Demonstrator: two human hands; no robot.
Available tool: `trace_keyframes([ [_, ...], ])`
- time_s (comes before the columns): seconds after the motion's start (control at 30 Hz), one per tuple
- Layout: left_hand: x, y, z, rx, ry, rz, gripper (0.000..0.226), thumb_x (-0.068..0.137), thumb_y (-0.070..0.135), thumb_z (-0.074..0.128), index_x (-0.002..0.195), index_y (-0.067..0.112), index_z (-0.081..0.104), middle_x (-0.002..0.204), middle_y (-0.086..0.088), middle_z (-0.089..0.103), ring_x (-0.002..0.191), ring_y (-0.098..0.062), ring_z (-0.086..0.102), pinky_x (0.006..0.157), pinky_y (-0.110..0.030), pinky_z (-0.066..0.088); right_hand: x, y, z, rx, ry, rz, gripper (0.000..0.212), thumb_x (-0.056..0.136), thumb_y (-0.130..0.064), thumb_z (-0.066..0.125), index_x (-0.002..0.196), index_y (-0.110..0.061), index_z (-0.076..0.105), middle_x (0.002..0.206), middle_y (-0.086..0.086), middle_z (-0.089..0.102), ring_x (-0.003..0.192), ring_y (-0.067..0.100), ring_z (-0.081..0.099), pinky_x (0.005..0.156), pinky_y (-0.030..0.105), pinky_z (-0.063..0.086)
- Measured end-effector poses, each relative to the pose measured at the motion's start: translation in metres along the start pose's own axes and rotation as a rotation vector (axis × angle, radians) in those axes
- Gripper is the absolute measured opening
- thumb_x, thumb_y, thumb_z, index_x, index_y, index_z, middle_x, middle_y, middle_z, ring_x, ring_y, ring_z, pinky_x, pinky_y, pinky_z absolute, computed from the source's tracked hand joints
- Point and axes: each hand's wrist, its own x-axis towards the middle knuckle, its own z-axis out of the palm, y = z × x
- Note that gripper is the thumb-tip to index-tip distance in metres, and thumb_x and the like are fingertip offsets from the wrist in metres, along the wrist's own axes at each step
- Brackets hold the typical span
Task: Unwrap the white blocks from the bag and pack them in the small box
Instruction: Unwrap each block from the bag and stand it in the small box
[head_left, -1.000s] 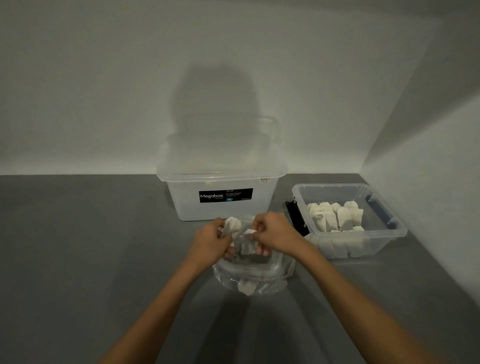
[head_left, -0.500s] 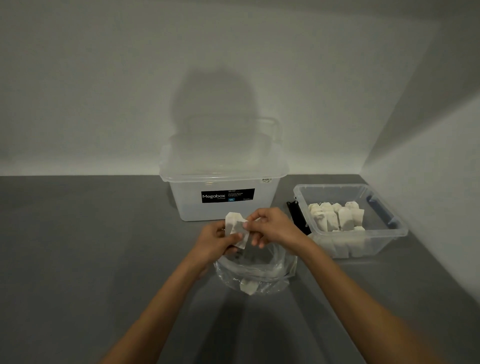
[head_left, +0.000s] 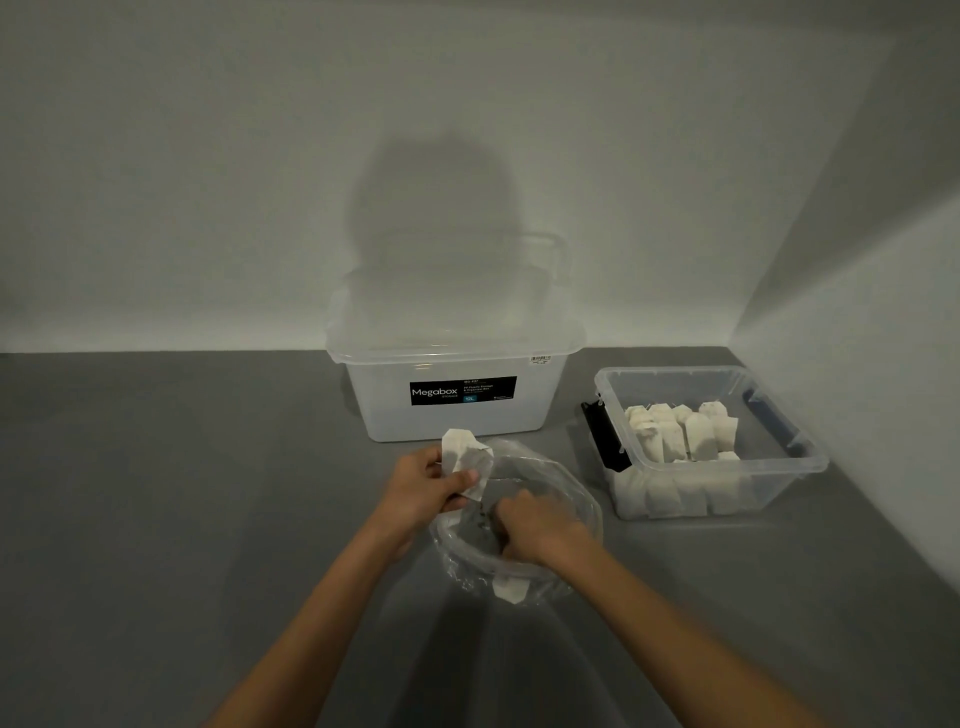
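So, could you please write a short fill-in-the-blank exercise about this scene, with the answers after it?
1. The left hand holds ____ blocks.
2. The right hand reaches into the clear plastic bag, in front of the large container labelled ____.
3. The small box of packed blocks has no ____ on it.
Answers: white; Megabox; lid.

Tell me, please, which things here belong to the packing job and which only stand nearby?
Part of the job:
- left hand, holding white blocks
- right hand, inside the clear bag
- small box, already partly filled with blocks

Only standing nearby:
- big lidded box
- grey table
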Motion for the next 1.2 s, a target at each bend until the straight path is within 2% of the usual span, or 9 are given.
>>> trace_keyframes([
  [0.3,0.002,0.000,-0.002,0.036,-0.002,-0.020,0.026,0.084,0.004,0.069,0.108,-0.002,0.063,0.087,-0.010,0.068,0.067,-0.010,0.065,0.061,-0.017,0.056,0.002,0.000,0.010,0.125,0.051,-0.011,0.020,0.092,-0.014,0.055,0.111,-0.008,0.058,0.114,0.013,0.061,0.105,0.028,0.059,0.092,0.038,0.049],
  [0.53,0.002,0.009,-0.003,0.036,0.019,0.006,0.017,0.088,0.005,0.063,0.104,-0.003,0.064,0.090,-0.013,0.067,0.071,-0.014,0.067,0.061,-0.019,0.058,-0.001,0.004,0.001,0.076,0.122,-0.078,0.014,0.090,-0.009,0.054,0.098,-0.008,0.065,0.102,0.011,0.066,0.095,0.028,0.063,0.083,0.037,0.050],
  [0.7,0.002,0.024,-0.003,-0.022,0.032,0.047,0.008,0.092,0.004,0.055,0.097,0.008,0.060,0.093,-0.014,0.069,0.072,-0.018,0.073,0.062,-0.023,0.059,-0.004,0.015,-0.024,0.090,0.199,-0.068,0.014,0.087,-0.012,0.054,0.088,-0.009,0.068,0.091,0.008,0.068,0.086,0.026,0.064,0.078,0.038,0.054],
  [0.77,0.003,0.030,-0.001,-0.036,0.043,0.050,0.009,0.092,0.004,0.053,0.097,0.010,0.058,0.093,-0.013,0.069,0.072,-0.018,0.073,0.062,-0.022,0.059,-0.009,0.019,-0.038,0.198,0.221,-0.058,0.010,0.086,-0.012,0.058,0.089,-0.011,0.067,0.094,0.006,0.068,0.087,0.025,0.064,0.078,0.036,0.053],
  [0.83,0.004,0.034,0.002,-0.026,0.050,0.055,0.012,0.092,0.004,0.053,0.103,0.009,0.058,0.094,-0.013,0.069,0.072,-0.016,0.072,0.060,-0.021,0.057,-0.015,0.024,-0.053,0.341,0.226,-0.045,0.012,0.085,-0.011,0.060,0.095,-0.012,0.066,0.096,0.005,0.066,0.082,0.020,0.063,0.070,0.026,0.051],
  [0.93,0.005,0.038,0.006,0.001,0.047,0.071,0.018,0.090,0.006,0.058,0.108,0.008,0.059,0.094,-0.012,0.069,0.075,-0.015,0.071,0.060,-0.019,0.055,-0.026,0.035,-0.069,0.577,0.232,-0.030,0.017,0.085,-0.010,0.062,0.102,-0.013,0.066,0.080,0.008,0.068,0.061,0.019,0.065,0.061,0.028,0.057],
  [1.03,0.005,0.043,0.014,-0.006,0.037,0.079,0.017,0.087,0.005,0.064,0.104,0.005,0.060,0.090,-0.012,0.068,0.072,-0.012,0.071,0.061,-0.018,0.057,-0.036,0.049,-0.078,0.830,0.263,0.004,0.015,0.087,-0.006,0.058,0.098,-0.011,0.066,0.065,0.010,0.069,0.051,0.016,0.066,0.057,0.026,0.058],
  [1.13,0.006,0.046,0.028,-0.037,0.045,0.079,0.014,0.085,0.006,0.067,0.098,0.002,0.063,0.084,-0.012,0.068,0.070,-0.013,0.069,0.063,-0.019,0.057,-0.045,0.063,-0.082,1.159,0.293,0.041,0.013,0.088,0.002,0.054,0.082,-0.004,0.064,0.067,0.013,0.066,0.057,0.019,0.069,0.057,0.029,0.058],
  [1.2,0.007,0.049,0.040,-0.050,0.039,0.078,0.016,0.084,0.008,0.069,0.096,0.000,0.065,0.080,-0.012,0.067,0.073,-0.017,0.066,0.064,-0.022,0.055,-0.049,0.075,-0.082,1.378,0.273,0.064,0.008,0.088,0.003,0.056,0.087,0.003,0.064,0.075,0.017,0.066,0.064,0.022,0.071,0.055,0.027,0.056],
])
